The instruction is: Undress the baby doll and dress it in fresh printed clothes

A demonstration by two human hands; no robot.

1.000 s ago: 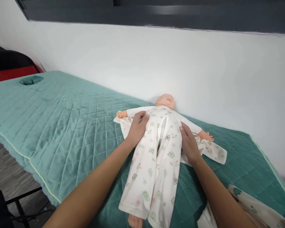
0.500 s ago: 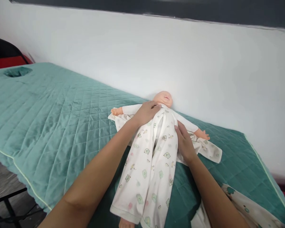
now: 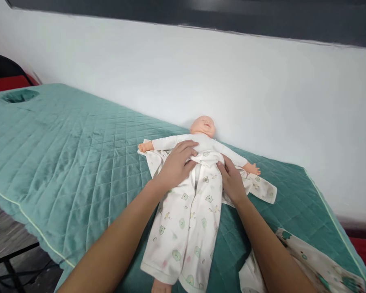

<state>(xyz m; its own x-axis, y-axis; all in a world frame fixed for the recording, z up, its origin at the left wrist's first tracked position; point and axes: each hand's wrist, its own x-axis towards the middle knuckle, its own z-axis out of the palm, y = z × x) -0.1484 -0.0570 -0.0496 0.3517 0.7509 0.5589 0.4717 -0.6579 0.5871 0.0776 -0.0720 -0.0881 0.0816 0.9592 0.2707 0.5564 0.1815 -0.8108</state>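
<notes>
A baby doll [image 3: 203, 127] lies on its back with its arms spread, dressed in a plain white long-sleeved top [image 3: 205, 142]. White trousers [image 3: 193, 228] printed with green animals cover its legs, and one foot [image 3: 161, 286] shows below a cuff. My left hand [image 3: 178, 162] is closed on one side of the bunched waistband, its fingertips lying over the doll's belly. On the opposite side, my right hand [image 3: 232, 179] grips the waistband near the hip, with the thumb on the cloth. Under the doll spreads an open printed jacket [image 3: 264, 189].
A green quilted cover [image 3: 88, 162] lies over the bed, with a round hole [image 3: 21, 96] at the far left. Another printed white cloth [image 3: 317, 264] lies at the lower right. Behind the bed rises a white wall [image 3: 140, 65]. A red and black chair [image 3: 6, 75] stands beyond the left end.
The trousers' waistband has come down from the doll's upper chest to its belly and bunched up, baring the white top. My left hand has moved down with it.
</notes>
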